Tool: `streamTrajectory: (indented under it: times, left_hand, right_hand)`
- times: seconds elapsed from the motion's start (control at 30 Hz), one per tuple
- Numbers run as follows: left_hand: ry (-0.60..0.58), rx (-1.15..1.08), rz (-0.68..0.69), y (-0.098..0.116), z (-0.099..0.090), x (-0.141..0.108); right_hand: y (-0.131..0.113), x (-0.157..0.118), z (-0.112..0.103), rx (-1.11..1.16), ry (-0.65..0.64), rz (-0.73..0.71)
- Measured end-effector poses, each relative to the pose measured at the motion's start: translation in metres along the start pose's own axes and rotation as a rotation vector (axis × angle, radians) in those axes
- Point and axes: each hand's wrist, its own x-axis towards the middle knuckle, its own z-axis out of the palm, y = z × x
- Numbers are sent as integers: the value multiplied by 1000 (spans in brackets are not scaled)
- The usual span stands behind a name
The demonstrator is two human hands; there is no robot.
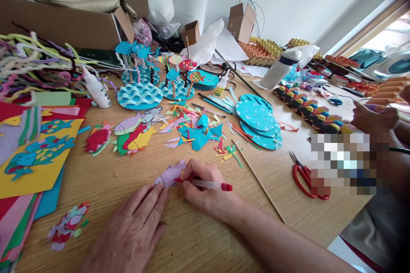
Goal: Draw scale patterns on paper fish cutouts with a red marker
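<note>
We had a purple paper fish (170, 175) flat on the wooden table (192, 247), directly in front of us, its head toward our left and its tail pointing up and to the right. We judged it very light and thin, easy to crease or tear at the narrow tail, and apt to slide on the smooth wood unless pinned. The broad body near the head seemed the best place to press; for lifting, we would have favoured a gentle pinch on the body's edge.

Our left hand (128, 226) lay spread low, gripping nothing, its fingertips at the head end. Our right hand (208, 192) pinched a red pen (208, 184) near its point, which hung over the rear half of the body; we could not tell whether it touched the paper.

Beyond lay more cut fish (141, 138) and turquoise scraps (200, 134). To our right we had a thin wooden stick (259, 183), then red-handled scissors (301, 175), and, farther off, another person's hand (378, 117).
</note>
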Motion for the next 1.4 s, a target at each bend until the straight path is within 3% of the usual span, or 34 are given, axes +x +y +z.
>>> streamTrajectory:
  times: [0.47, 1.4]
  left_hand:
    - [16, -2, -5, 0, 1, 0]
    - [-5, 2, -4, 2, -1, 3]
  right_hand:
    - [1, -1, 0, 65, -17, -14]
    - [0, -1, 3, -27, -9, 4]
